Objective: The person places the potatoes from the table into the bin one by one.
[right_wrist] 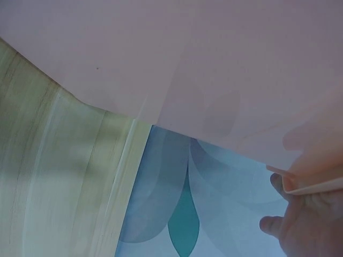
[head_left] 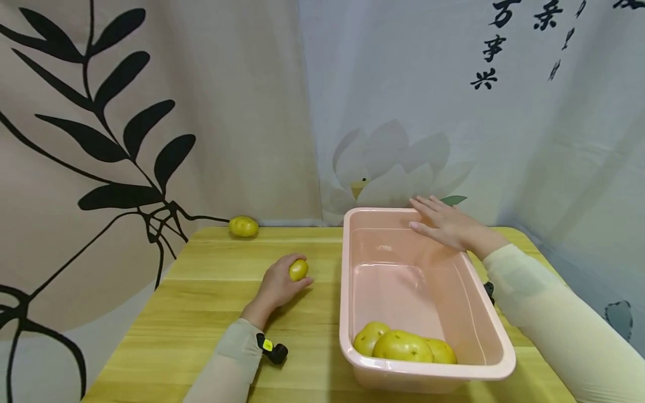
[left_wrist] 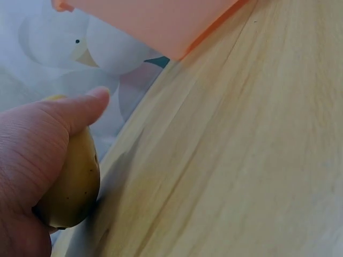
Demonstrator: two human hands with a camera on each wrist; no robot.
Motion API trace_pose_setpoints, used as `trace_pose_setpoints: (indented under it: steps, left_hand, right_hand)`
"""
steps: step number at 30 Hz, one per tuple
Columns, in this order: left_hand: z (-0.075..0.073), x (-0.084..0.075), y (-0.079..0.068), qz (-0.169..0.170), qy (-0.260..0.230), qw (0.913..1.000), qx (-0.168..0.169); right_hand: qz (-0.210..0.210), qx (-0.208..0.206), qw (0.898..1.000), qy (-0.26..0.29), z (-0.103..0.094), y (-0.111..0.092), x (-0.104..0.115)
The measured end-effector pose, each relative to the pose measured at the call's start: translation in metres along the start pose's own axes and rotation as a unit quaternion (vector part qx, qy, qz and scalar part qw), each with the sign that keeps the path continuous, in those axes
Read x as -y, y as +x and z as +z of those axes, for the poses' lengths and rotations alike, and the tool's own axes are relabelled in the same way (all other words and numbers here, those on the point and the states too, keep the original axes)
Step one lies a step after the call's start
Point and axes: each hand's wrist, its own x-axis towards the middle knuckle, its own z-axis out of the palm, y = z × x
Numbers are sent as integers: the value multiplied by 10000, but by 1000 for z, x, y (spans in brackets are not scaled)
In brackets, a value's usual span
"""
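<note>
My left hand (head_left: 280, 282) holds a yellow potato (head_left: 298, 270) low over the table, left of a pink plastic bin (head_left: 347, 280). In the left wrist view, the thumb lies along the top of this potato (left_wrist: 80, 182), whose lower side is close to the wood. My right hand (head_left: 445, 224) rests on the bin's far right corner, fingers straight and extending past the rim. From the right wrist view, the bin's outer wall (right_wrist: 161, 64) fills the upper part, with part of the right hand (right_wrist: 311, 227) beside the rim. Three potatoes (head_left: 403, 347) lie inside the bin's near end.
Another potato (head_left: 244, 226) sits at the far left edge of the wooden table (head_left: 201, 319). Behind the table hangs a curtain (head_left: 242, 112) printed with dark leaves, a pale flower and characters. A small black device is strapped at each wrist.
</note>
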Motion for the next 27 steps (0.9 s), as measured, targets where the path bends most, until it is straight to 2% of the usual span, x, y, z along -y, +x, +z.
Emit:
trace_pose_setpoints:
  steps: [5, 12, 15, 18, 21, 23, 25, 27]
  left_hand:
    - [1, 4, -1, -28, -221, 9997, -112]
    - [1, 9, -1, -270, -835, 9960, -194]
    - [-1, 11, -1, -521, -1095, 9924, -217]
    - [-5, 12, -1, -910, -1567, 9832, -243]
    - [-11, 12, 0, -1259, -2260, 9658, -205]
    - [-14, 11, 1, -1450, -2867, 9469, -121]
    - [-17, 10, 1, -1581, -3606, 9192, -19]
    - [-20, 9, 1, -1666, -4384, 8831, 98]
  right_hand:
    - [3, -12, 10000, -3, 0, 0, 0]
    - [14, 14, 10000, -79, -1, 2, -1]
    - [11, 52, 10000, -79, -2, 3, 0]
    - [13, 88, 9999, -99, -2, 3, 0]
    - [16, 85, 9999, -86, -2, 2, 1]
    - [35, 77, 9999, -57, -2, 1, 1]
    - [39, 56, 10000, -51, -2, 0, 1]
    - [31, 69, 10000, -64, -2, 0, 1]
